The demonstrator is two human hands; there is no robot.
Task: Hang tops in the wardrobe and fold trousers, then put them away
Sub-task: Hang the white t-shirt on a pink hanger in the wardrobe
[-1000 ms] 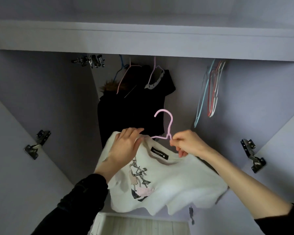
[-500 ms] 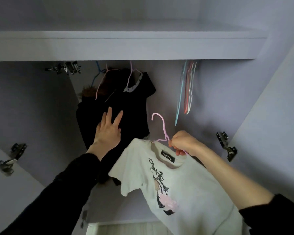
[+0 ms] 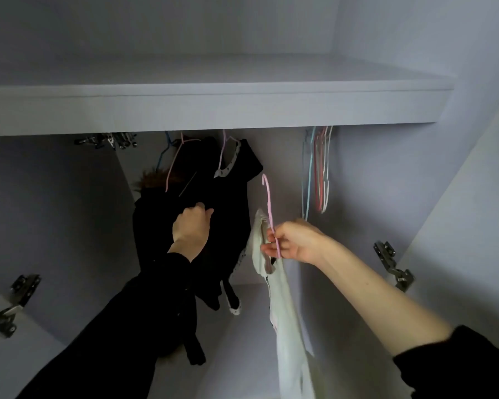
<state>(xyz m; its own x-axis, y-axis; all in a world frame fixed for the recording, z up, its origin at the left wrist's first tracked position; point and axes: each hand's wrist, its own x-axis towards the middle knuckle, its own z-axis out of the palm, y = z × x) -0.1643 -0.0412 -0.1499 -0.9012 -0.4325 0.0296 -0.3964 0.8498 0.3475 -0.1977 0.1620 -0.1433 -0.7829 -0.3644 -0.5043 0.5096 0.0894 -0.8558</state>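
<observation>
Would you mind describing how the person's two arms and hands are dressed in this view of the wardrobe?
Both hands are bare: no gloves, rings or watch show. The left hand comes out of a long black sleeve that covers the arm to the wrist. The right hand has its forearm uncovered, with a black sleeve pushed up towards the elbow. No markings are visible on either sleeve.

You are looking into a dim wardrobe under cool, greyish light that is coming from behind you, leaving the space beneath the shelf in shadow. The black clothes are losing all detail, and the wide lens is bending straight edges at the frame's borders, with slight softness throughout.
</observation>
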